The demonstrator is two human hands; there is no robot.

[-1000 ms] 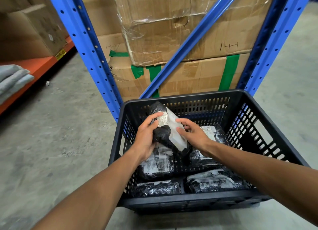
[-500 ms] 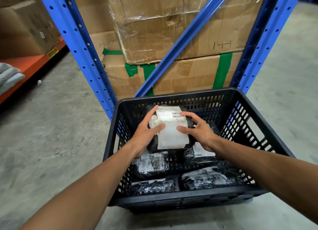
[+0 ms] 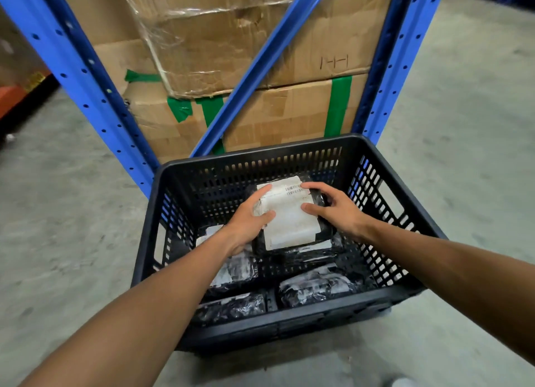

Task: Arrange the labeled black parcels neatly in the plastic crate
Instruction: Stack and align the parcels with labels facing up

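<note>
A black slatted plastic crate [image 3: 289,152] stands on the concrete floor in front of me. Inside it, I hold a black parcel with a large white label [image 3: 289,219] face up, tilted toward me, over the back half. My left hand [image 3: 249,221] grips its left edge and my right hand [image 3: 335,210] grips its right edge. Beneath it lie other black labeled parcels: one at the left [image 3: 237,271], one at the front left [image 3: 231,307], one at the front right [image 3: 315,288], and one partly hidden under the held parcel.
Blue steel rack uprights [image 3: 86,88] and a diagonal brace [image 3: 260,68] rise right behind the crate. Taped cardboard boxes [image 3: 275,117] are stacked on the floor inside the rack. Concrete floor [image 3: 58,213] spreads to both sides.
The parcel was turned from standing on edge to label-up, then lowered deeper toward the crate's back half. Both hands kept their grip on it. The camera moved closer.
</note>
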